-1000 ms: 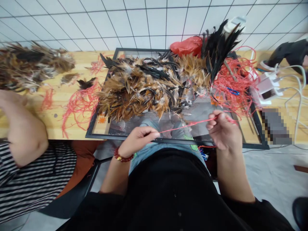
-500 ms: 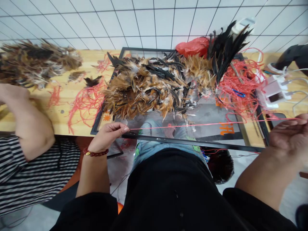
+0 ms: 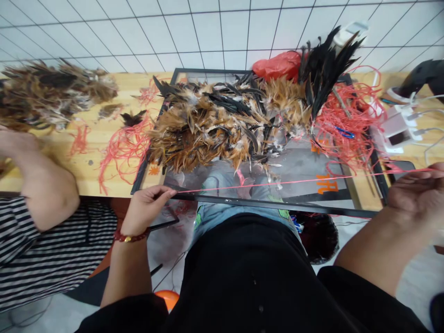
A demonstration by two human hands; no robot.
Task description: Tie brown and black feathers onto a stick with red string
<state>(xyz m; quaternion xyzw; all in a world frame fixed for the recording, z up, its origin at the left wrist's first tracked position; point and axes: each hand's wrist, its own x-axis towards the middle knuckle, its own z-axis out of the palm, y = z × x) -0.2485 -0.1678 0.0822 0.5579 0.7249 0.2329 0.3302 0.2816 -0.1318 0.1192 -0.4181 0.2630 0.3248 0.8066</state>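
Note:
A thin pink string (image 3: 263, 184) is stretched nearly straight above the front edge of the glass panel. My left hand (image 3: 147, 206), with a red bead bracelet on the wrist, pinches its left end. At the far right, my right hand (image 3: 416, 192) has its fingers curled round the other end; the frame edge cuts off part of that hand. Beyond the string, a heap of brown and black feathers (image 3: 208, 125) covers much of the panel. A tangle of pink string (image 3: 347, 122) lies at the right, with a blue item (image 3: 344, 133) on it.
The black-framed glass panel (image 3: 249, 201) rests on a wooden table (image 3: 86, 171). A red plastic bag (image 3: 277, 66) and long black feathers (image 3: 322, 69) are at the back. White chargers with cables (image 3: 398, 129) stand right. A co-worker's arm (image 3: 48, 185) and more feathers (image 3: 55, 90) are left.
My left hand has moved a little left and down, still pinching the string. My right hand stays almost where it was, and the string remains taut.

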